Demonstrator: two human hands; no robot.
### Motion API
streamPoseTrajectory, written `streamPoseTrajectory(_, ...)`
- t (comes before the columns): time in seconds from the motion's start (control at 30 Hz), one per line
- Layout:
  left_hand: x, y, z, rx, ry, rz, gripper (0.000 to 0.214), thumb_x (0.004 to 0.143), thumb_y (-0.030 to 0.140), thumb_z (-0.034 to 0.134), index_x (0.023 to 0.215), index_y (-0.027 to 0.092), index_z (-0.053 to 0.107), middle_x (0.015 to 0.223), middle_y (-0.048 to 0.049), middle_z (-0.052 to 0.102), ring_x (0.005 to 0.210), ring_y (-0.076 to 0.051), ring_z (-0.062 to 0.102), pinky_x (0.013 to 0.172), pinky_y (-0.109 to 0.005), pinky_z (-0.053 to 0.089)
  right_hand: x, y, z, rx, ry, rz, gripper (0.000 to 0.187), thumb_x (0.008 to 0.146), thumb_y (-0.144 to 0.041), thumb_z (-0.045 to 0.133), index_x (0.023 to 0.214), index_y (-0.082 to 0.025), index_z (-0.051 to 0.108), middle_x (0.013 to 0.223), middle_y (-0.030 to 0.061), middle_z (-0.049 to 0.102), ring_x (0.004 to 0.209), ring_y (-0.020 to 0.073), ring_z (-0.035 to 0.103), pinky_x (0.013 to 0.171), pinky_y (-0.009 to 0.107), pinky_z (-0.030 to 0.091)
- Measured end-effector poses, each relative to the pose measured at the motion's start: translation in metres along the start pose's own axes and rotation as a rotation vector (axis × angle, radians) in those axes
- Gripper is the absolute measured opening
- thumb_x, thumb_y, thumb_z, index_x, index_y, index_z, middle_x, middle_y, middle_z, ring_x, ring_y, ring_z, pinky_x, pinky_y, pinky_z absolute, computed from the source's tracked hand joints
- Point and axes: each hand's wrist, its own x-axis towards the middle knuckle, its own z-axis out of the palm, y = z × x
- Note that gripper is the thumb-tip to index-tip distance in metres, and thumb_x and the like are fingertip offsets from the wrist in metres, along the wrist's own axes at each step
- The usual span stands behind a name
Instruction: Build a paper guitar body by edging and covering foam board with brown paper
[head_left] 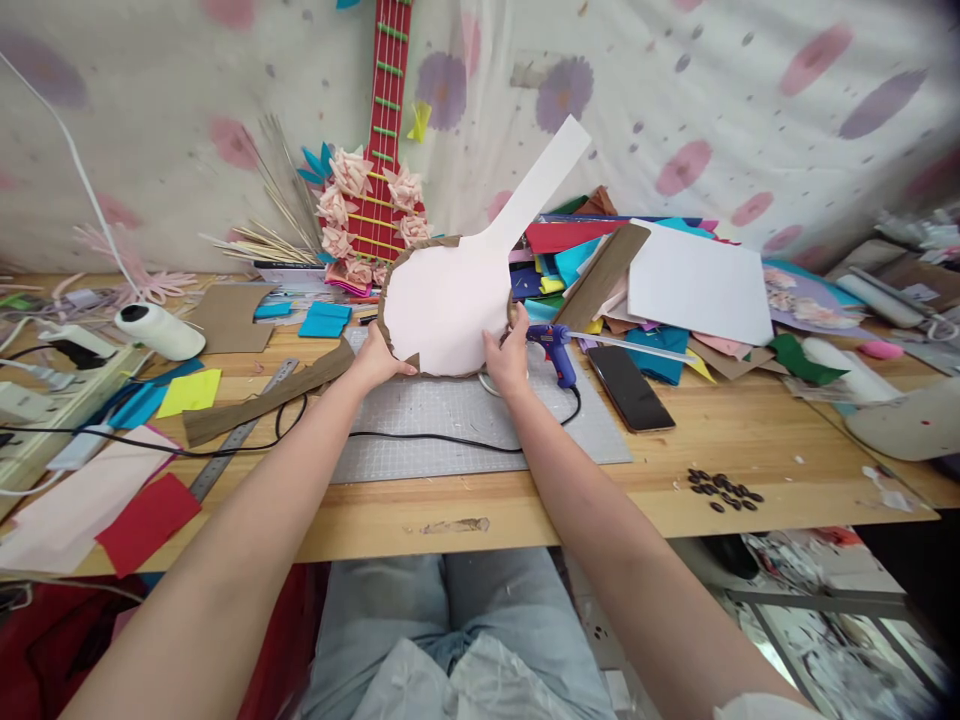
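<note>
A white guitar-shaped board (446,305) with a straight neck is held up over the grey cutting mat (420,460). Brown crepe paper runs round the edge of its body, with a gap of bare white toward the neck. My left hand (376,362) grips the lower left rim, thumb lying on the white face. On the lower right rim my right hand (510,355) is closed, fingers going behind the board. Just right of that hand lies a blue glue gun (555,352) with a clear glue stick in it. A brown crepe strip (270,395) lies left of my left hand.
A red paper guitar (375,215) with pink flowers leans at the back. Coloured paper and a white board (697,285) pile up right. A phone (631,388), dark beads (724,490), a steel ruler (240,435), a thread spool (161,332) and a power strip (67,410) lie about. A black cord (442,437) crosses the mat.
</note>
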Motion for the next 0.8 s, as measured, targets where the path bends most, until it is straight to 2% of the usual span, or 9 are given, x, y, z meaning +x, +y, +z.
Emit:
streamPoseTrajectory(0.07,-0.003,-0.002,-0.006,0.06,0.03,-0.036,0.125,0.027,0.019,0.089,0.133,0.015,0.024,0.13,-0.0192,0.042,0.13,-0.037,0.033,0.104,-0.044,0.033,0.002,-0.001,-0.002,0.032,-0.021,0.088,0.071,0.073,-0.025,0.056,0.137,-0.016,0.024,0.13,0.0164,0.044,0.116,0.024,0.048,0.097,0.047,0.04)
streamPoseTrajectory(0.17,-0.01,-0.006,-0.021,0.094,0.032,-0.021,0.122,0.032,0.021,0.088,0.135,0.015,0.024,0.133,-0.0183,0.041,0.129,-0.034,0.035,0.103,-0.043,0.034,0.004,-0.003,-0.004,0.068,-0.099,0.162,0.061,0.07,-0.029,0.062,0.126,-0.017,0.04,0.109,0.0119,0.057,0.096,0.0229,0.056,0.088,0.045,0.045)
streamPoseTrajectory(0.3,-0.02,-0.015,-0.042,0.01,-0.107,0.05,0.113,0.038,0.028,0.086,0.134,0.018,0.027,0.135,-0.0159,0.043,0.126,-0.028,0.042,0.102,-0.041,0.036,0.002,-0.006,-0.003,0.21,-0.223,0.226,0.05,0.071,-0.033,0.062,0.116,-0.017,0.046,0.087,0.0045,0.061,0.081,0.0191,0.058,0.08,0.04,0.047)
streamPoseTrajectory(0.43,-0.028,-0.02,-0.052,-0.131,-0.278,0.036,0.101,0.041,0.03,0.085,0.128,0.019,0.035,0.128,-0.0132,0.052,0.116,-0.025,0.052,0.095,-0.041,0.043,-0.003,-0.006,-0.002,0.336,-0.251,0.293,0.047,0.07,-0.029,0.062,0.112,-0.017,0.045,0.089,0.005,0.063,0.08,0.0178,0.059,0.08,0.039,0.047)
streamPoseTrajectory(0.53,-0.032,-0.021,-0.053,-0.193,-0.348,0.016,0.097,0.04,0.027,0.085,0.125,0.019,0.038,0.123,-0.0129,0.056,0.107,-0.025,0.058,0.089,-0.041,0.047,-0.005,-0.005,-0.001,0.367,-0.25,0.296,0.046,0.07,-0.027,0.062,0.111,-0.017,0.045,0.093,0.006,0.063,0.083,0.0184,0.059,0.081,0.039,0.047)
streamPoseTrajectory(0.6,-0.033,-0.022,-0.051,-0.211,-0.339,0.003,0.095,0.04,0.025,0.085,0.123,0.018,0.038,0.119,-0.0122,0.058,0.101,-0.024,0.06,0.086,-0.04,0.049,-0.006,-0.004,-0.001,0.345,-0.242,0.287,0.045,0.07,-0.028,0.063,0.11,-0.017,0.045,0.09,0.0048,0.063,0.082,0.0185,0.059,0.08,0.04,0.047)
streamPoseTrajectory(0.8,-0.035,-0.021,-0.045,-0.103,-0.201,-0.058,0.091,0.039,0.02,0.083,0.119,0.013,0.041,0.102,-0.0099,0.062,0.088,-0.024,0.063,0.08,-0.04,0.051,-0.007,-0.001,-0.001,0.294,-0.239,0.239,0.044,0.067,-0.03,0.065,0.105,-0.02,0.045,0.082,0.0013,0.061,0.073,0.0162,0.055,0.074,0.037,0.047)
